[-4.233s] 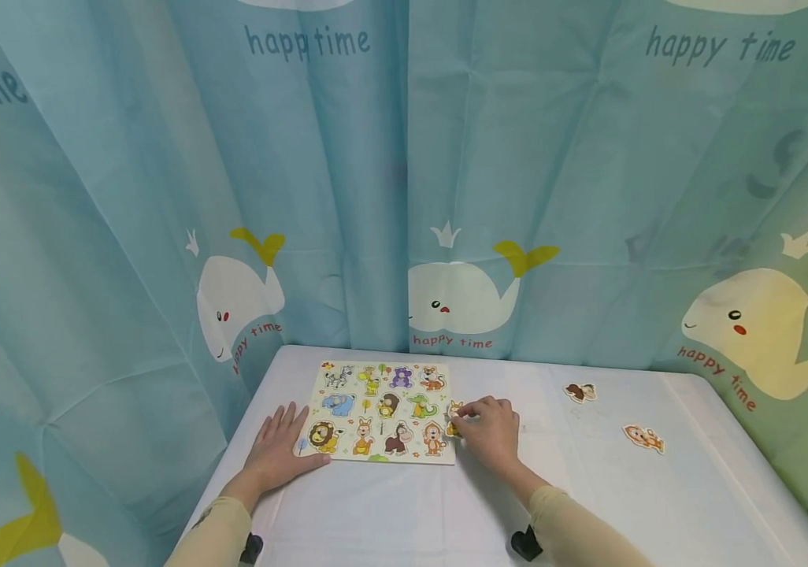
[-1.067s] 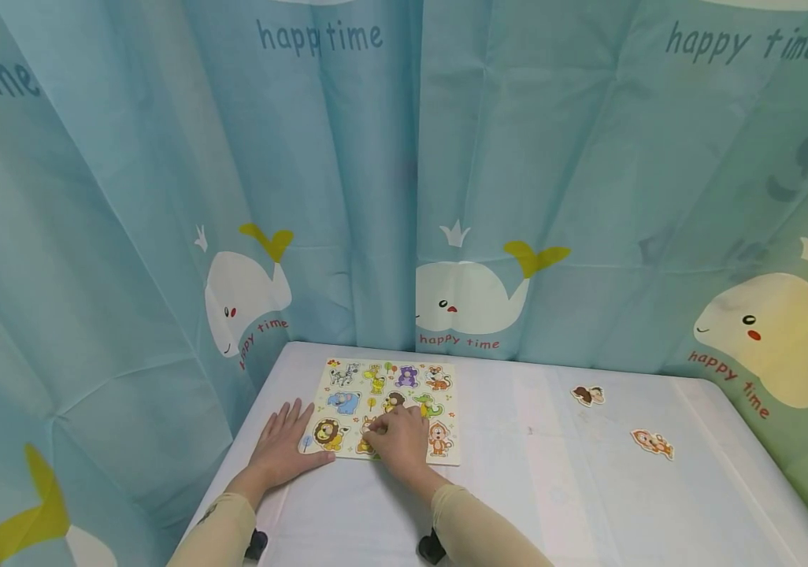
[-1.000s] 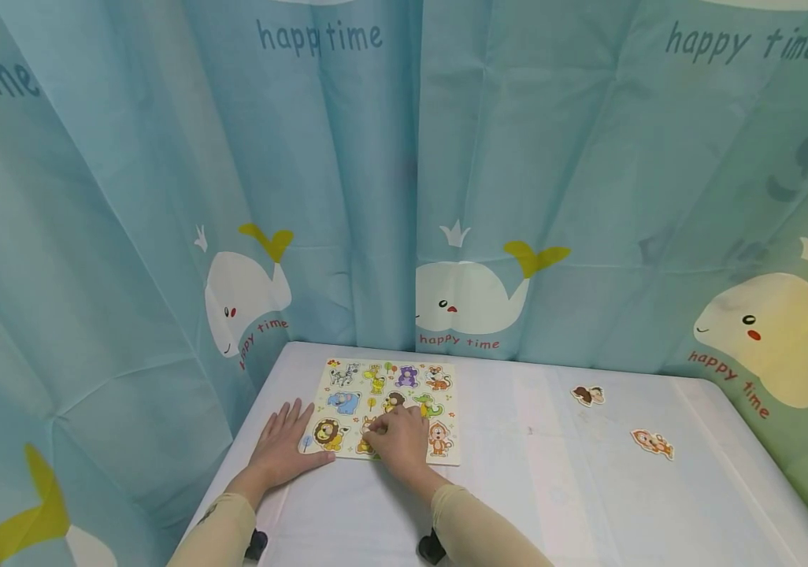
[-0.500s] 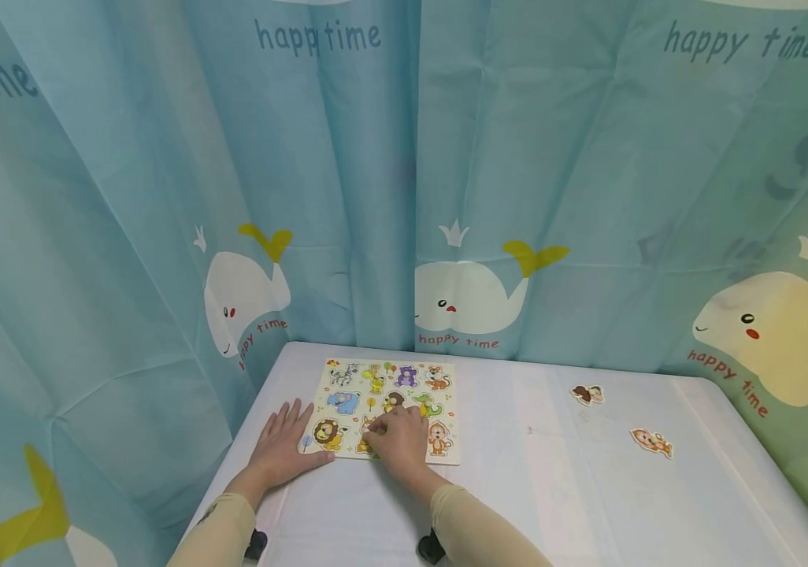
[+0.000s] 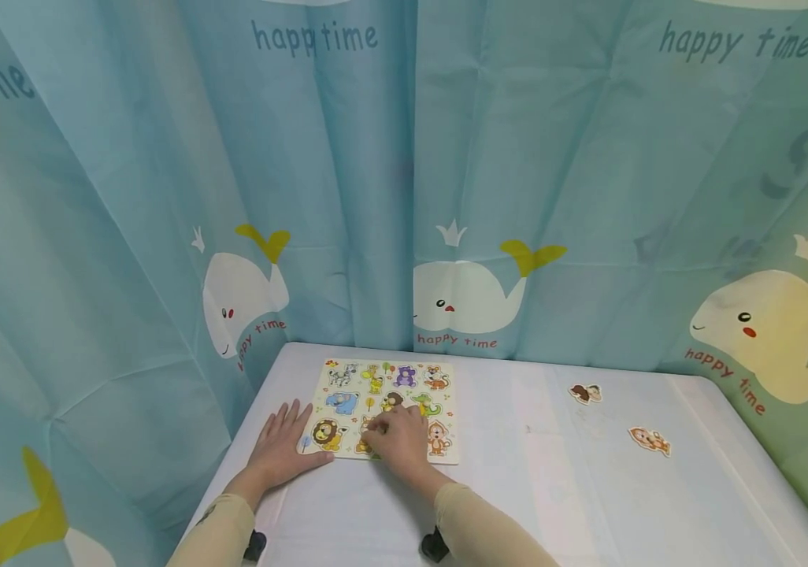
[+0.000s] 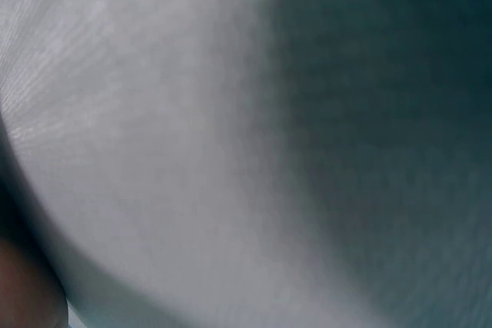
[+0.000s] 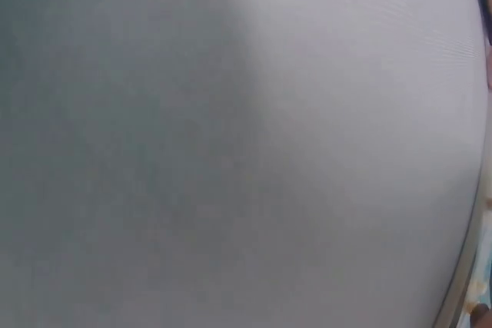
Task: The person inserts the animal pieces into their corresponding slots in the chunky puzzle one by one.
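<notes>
A cream animal puzzle board (image 5: 452,394) lies at the left of the table, with rows of colourful animals on it. My left hand (image 5: 279,450) lies flat at the board's left edge, fingers spread and thumb along the near corner. Over the bottom row, my right hand (image 5: 404,441) pinches the kangaroo puzzle piece (image 5: 365,446) at its printed place between the lion (image 5: 327,435) and the monkeys. Most of that piece and the gorilla's place are hidden by the hand. At the row's right end shows the orange monkey picture (image 5: 438,439).
Off to the right, on the white-covered table (image 5: 546,504), lie a brown gorilla piece (image 5: 585,394) and an orange monkey piece (image 5: 650,441). A blue whale-print curtain (image 5: 347,197) hangs behind the table. Both wrist views show mostly blurred tablecloth.
From the board's right edge about four seconds ago, my right hand has brought the kangaroo piece left onto the bottom row. Over the last second both hands hold nearly still.
</notes>
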Demonstrator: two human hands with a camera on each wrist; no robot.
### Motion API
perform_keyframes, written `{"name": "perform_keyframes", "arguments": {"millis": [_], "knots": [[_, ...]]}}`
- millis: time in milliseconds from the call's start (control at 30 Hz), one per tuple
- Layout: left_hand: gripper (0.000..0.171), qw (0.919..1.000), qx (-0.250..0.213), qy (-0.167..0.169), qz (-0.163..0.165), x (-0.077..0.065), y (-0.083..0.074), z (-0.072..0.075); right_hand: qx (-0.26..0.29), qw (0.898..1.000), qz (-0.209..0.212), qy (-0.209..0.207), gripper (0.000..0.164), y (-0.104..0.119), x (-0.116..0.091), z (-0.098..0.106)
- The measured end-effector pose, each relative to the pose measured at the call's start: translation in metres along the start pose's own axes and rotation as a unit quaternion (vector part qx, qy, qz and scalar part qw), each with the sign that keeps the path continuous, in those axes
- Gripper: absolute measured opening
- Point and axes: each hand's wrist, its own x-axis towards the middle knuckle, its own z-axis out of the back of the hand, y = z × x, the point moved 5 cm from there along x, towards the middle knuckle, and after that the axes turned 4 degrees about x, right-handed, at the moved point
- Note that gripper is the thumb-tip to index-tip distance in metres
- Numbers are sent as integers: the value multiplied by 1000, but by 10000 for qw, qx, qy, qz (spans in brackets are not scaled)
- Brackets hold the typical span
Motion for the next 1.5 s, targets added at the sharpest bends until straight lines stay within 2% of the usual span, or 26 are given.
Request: {"name": "perform_keyframes", "arguments": {"millis": [167, 500, 733, 1167, 1333, 1500], "knots": [[115, 10000, -4, -50, -44, -1, -2, 1, 258, 9994, 209, -71, 7, -5, 5, 14], [116, 9992, -237, -285, -176, -1, 1, -1, 727, 9971, -174, -120, 8, -28, 9, 56], [117, 9993, -249, -226, -170, 0, 1, -1, 774, 9968, -105, -187, 11, -44, 2, 81], [117, 9995, -160, -233, -153, 2, 4, -3, 277, 9944, -664, -774, 16, -109, 1, 135], [118, 9999, -55, -132, -64, 2, 6, -4, 160, 9919, -954, -826, 21, -134, -1, 154], [118, 9996, -150, -220, -111, 3, 5, -6, 86, 9884, -1233, -888, 26, -160, -5, 173]]}}
